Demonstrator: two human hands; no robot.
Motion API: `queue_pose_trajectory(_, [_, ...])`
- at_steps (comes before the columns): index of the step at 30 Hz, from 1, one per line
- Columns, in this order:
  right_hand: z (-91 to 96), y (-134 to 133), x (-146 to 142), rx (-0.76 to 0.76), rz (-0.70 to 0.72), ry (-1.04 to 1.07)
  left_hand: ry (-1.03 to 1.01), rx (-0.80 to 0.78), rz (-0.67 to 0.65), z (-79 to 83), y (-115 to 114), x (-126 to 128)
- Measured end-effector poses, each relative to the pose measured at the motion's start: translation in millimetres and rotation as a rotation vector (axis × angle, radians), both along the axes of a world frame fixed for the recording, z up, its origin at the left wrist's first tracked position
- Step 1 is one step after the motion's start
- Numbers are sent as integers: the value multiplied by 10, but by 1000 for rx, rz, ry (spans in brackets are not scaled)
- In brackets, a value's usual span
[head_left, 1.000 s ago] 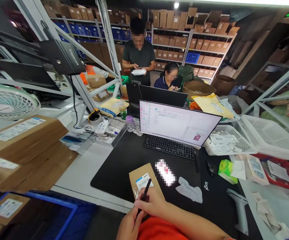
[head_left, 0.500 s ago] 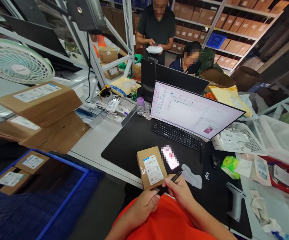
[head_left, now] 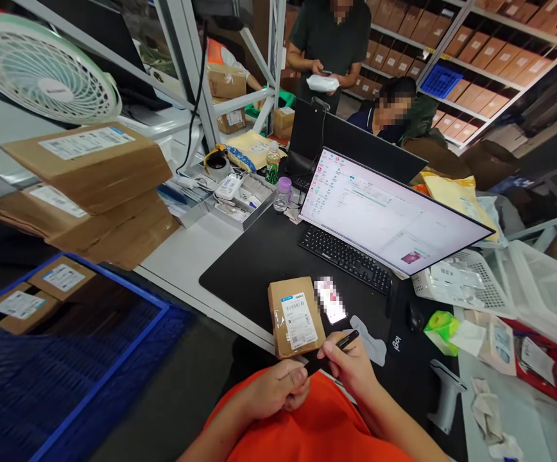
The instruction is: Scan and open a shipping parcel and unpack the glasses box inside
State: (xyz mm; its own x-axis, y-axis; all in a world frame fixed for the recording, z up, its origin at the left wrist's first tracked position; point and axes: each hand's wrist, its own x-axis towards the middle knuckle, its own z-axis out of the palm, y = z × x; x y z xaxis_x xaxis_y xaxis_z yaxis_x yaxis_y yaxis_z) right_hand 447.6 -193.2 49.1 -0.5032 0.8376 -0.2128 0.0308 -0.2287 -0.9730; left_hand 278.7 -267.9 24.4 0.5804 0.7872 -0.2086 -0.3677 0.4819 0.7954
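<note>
Both hands meet low in the view, just above an orange shirt. The right hand pinches the upper part of a black pen between thumb and fingers, and the left hand curls closed around its lower end, so the pen slants between them; the two-handed grip looks like one for capping or uncapping, though the cap itself cannot be made out. Just beyond the fingers, touching or nearly touching them, a small cardboard parcel lies flat at the near edge of a black desk mat, its printed shipping label facing up, probably so it can be read and marked. A phone lies just beside the parcel, with a crumpled white wipe to its right. Farther back stand a black keyboard and a lit monitor tilted toward the wearer. A mouse and a handheld barcode scanner rest to the right, within reach. To the left, labelled cardboard parcels are stacked at the desk edge above a blue crate holding more. A white desk fan stands behind them. Beyond the monitor, one person sits and another person stands holding a white packet, before shelves of boxes.
</note>
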Motion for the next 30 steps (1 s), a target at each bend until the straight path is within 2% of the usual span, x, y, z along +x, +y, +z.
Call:
queue_pose_trajectory(2, [56,33,-4,26,1,27,-4,-10,-4,-4,-12,-31])
queue_pose_trajectory(5, [296,277,212,112,-101,99,-64,-56,13,-118,-117,-130])
queue_pose_trajectory(8, [597,640,621,299,-365,218,-189,-189,200,-340,-288,-274])
queue_pose_trajectory(9, [651,729,729,454,-543,265,-190,-233,296,-416,-331,-317])
queue_pose_trajectory(10, [659,786,794,559,-621,246,-158,-257,393,-482,-357,-352])
queue_pose_trajectory(12, [518,802,758,601,-604,153,5,-257,552,-577,-349,-386])
queue_pose_trajectory(14, [201,735,522,575,-520,1,209,-190,620,-625,-276,-375])
queue_pose_trajectory(15, [8,693,362,560,-480,-112,297,-141,607,-638,-228,-359])
queue_pose_trajectory(17, [-370,618,41,534,-418,-165,458,-33,536,-656,-134,-320])
queue_pose_trajectory(20, [-785,562,-270,494,-313,-208,710,111,429,-669,-44,-282])
queue_pose_trajectory(24, [-1049,586,-318,447,-238,-242,885,207,396,-646,-5,-276])
queue_pose_trajectory(30, [-1194,655,-260,424,-189,-317,935,215,361,-617,43,-288])
